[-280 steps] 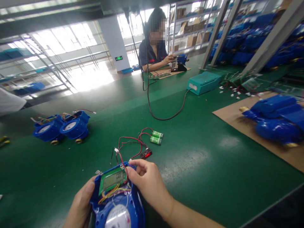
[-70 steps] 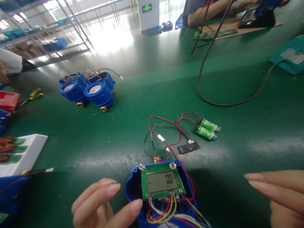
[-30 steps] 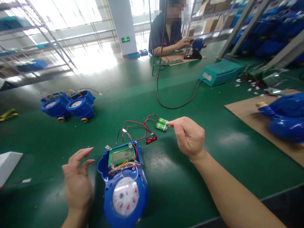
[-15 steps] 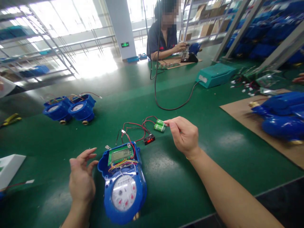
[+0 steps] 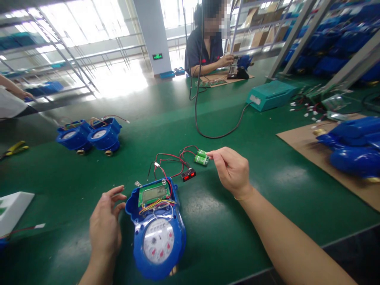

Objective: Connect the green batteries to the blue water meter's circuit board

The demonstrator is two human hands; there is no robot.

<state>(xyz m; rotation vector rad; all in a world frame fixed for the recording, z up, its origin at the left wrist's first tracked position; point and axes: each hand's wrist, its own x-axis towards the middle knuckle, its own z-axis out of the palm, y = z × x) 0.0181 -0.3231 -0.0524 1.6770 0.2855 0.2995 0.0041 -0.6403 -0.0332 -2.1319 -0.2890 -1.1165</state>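
A blue water meter (image 5: 158, 249) lies in front of me, its upper housing uncovered. Inside the housing are a green circuit board with a small display (image 5: 154, 194) and several coloured wires. Just left of the meter is my left hand (image 5: 107, 221), fingers apart and holding nothing. My right hand (image 5: 233, 170) pinches the right end of two green batteries (image 5: 202, 157) lying side by side. Red and black wires (image 5: 170, 155) run from them to a small black panel meter (image 5: 188, 174) with red lit digits and on to the water meter.
Two more blue meters (image 5: 104, 136) stand at the back left, near yellow-handled pliers (image 5: 17, 148). A teal box (image 5: 271, 95) with a black cable sits at the back right. Blue meters (image 5: 354, 148) rest on cardboard at right. A co-worker (image 5: 204, 51) sits across the table.
The red digits on the panel meter look different. More of another person's arm shows at the far left. My hands keep nearly the same pose; the whole view has shifted slightly.
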